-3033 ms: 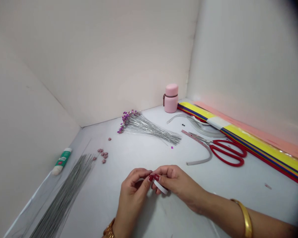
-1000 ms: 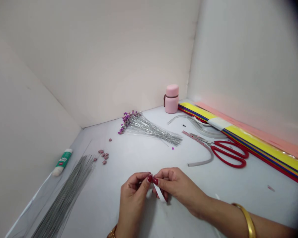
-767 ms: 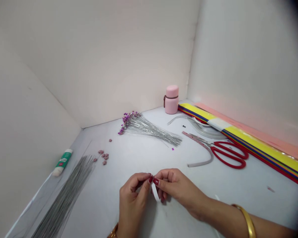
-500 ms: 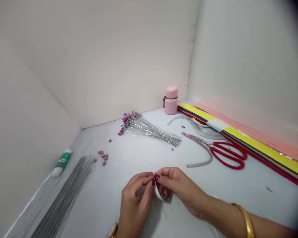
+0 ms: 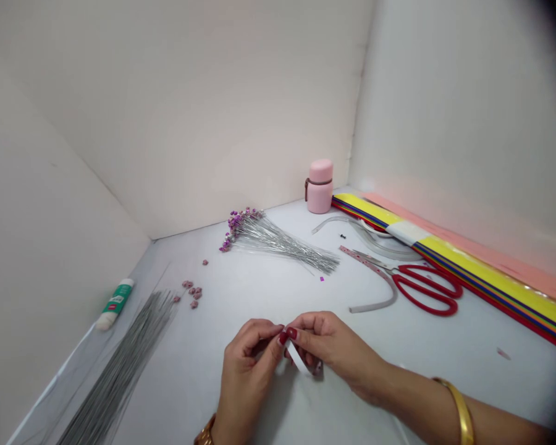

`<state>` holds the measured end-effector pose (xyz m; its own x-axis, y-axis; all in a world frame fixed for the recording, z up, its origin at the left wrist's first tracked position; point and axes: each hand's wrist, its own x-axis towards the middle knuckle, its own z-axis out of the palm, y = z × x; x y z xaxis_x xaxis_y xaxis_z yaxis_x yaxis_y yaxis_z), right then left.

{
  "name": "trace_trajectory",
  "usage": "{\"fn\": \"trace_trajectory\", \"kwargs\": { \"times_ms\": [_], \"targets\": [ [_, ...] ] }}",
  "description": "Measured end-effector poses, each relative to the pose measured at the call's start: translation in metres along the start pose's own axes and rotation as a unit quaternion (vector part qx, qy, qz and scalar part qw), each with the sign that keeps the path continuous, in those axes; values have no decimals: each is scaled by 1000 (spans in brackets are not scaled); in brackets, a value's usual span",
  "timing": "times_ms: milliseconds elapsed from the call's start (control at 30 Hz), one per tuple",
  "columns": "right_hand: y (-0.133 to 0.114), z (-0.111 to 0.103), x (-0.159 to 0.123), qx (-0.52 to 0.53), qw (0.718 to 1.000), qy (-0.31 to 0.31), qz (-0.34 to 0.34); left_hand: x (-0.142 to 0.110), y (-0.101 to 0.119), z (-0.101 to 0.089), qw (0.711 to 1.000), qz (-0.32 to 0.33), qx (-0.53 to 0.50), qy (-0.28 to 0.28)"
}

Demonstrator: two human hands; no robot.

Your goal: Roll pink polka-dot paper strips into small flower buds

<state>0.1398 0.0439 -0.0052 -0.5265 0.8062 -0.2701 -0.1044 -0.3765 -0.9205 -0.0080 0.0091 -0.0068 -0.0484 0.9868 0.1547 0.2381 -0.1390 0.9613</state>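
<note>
Both hands meet just above the white tabletop, and from that meeting point the clock is read. The left hand (image 5: 246, 364) has its thumb and forefinger pressed together on one end of a narrow white strip (image 5: 299, 360). The right hand (image 5: 336, 346) grips the same strip in a tight tip-to-tip pinch, the two thumbnails almost touching. From there the strip curves down toward five o'clock, to the curled lower fingers of the right hand; the part under the nails is too small and covered to say whether it is folded or knotted.

The main weakness, I judge, is that hold: only fingertips bear on a slim, springy-looking strip, so uneven pressure from either thumb could crease it askew or let the curled length spring loose. A hard nail edge might also dent it.

Around the work, small pinkish star-shaped pieces (image 5: 193, 291) lie loose at ten o'clock, and a stray sweep of the left hand could scatter them. The red-handled scissors (image 5: 429, 289) lie at two o'clock, beside a patterned strip (image 5: 367, 263); a careless reach of the right hand that way could knock the handles, and the blades could then nick or shift that strip.
</note>
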Motion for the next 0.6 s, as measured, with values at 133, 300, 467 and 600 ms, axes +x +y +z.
{"fn": "trace_trajectory", "kwargs": {
  "times_ms": [133, 300, 467, 600],
  "targets": [
    [-2, 3, -1, 20, 1000, -9, 3, -1, -1, 2, 993, -82, -70, 38],
    [-3, 6, -2, 67, 998, -22, 8, -1, -3, 4, 985, -128, -99, 58],
    [-3, 6, -5, 87, 996, -25, 22, -4, -6, 3, 997, -49, -20, 52],
    [-3, 4, -5, 91, 995, -24, 17, -4, -4, -1, 995, 56, 67, 38]
  ]
}}
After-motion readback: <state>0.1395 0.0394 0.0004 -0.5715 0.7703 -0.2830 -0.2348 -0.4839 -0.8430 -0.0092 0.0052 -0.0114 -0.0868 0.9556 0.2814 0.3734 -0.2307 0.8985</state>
